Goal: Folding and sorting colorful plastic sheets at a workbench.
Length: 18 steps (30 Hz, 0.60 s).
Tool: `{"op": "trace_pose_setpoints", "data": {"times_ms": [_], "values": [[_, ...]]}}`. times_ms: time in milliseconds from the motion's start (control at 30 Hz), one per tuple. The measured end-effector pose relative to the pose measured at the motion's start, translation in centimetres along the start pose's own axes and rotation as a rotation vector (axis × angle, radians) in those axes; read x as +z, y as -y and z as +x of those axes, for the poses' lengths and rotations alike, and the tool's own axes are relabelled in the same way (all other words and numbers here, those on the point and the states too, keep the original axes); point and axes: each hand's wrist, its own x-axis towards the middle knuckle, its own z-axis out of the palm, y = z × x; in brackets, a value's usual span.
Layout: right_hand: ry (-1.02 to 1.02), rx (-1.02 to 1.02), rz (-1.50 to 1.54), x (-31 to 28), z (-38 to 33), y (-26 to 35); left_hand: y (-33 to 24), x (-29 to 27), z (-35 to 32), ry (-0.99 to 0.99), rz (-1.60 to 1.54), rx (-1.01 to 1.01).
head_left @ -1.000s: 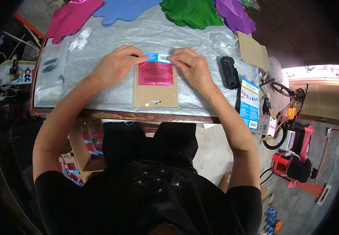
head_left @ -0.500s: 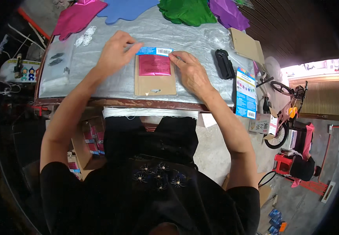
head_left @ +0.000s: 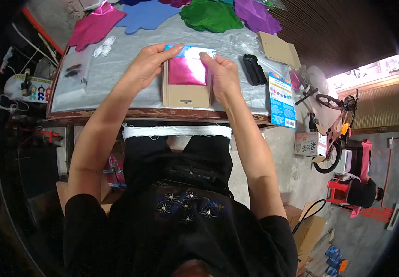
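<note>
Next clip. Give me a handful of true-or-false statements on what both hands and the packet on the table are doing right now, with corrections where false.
1. Both hands touch the packet. True: the left hand is at its top left, the right hand along its right side.
2. The packet holds green foil. False: the foil is shiny magenta, on a brown card backing.
3. A black stapler lies right of the right hand. True.
4. The packet hangs off the table edge. False: it lies flat on the clear-plastic-covered top.
5. Coloured sheets lie at the far edge of the table. True.
6. The left hand holds scissors. False: it holds only the packet's top edge.
</note>
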Motion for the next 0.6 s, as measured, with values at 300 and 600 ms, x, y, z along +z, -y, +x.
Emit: {"op": "trace_pose_setpoints", "data": {"times_ms": [300, 600], "values": [[0.018, -0.116, 0.161, 0.4, -1.6, 1.6, -0.1, 0.6, 0.0, 0.054, -0.308, -0.046], [0.098, -0.031, -0.265, -1.3, -5.1, 2.5, 0.2, 0.9, -0.4, -0.097, -0.254, 0.119]]}}
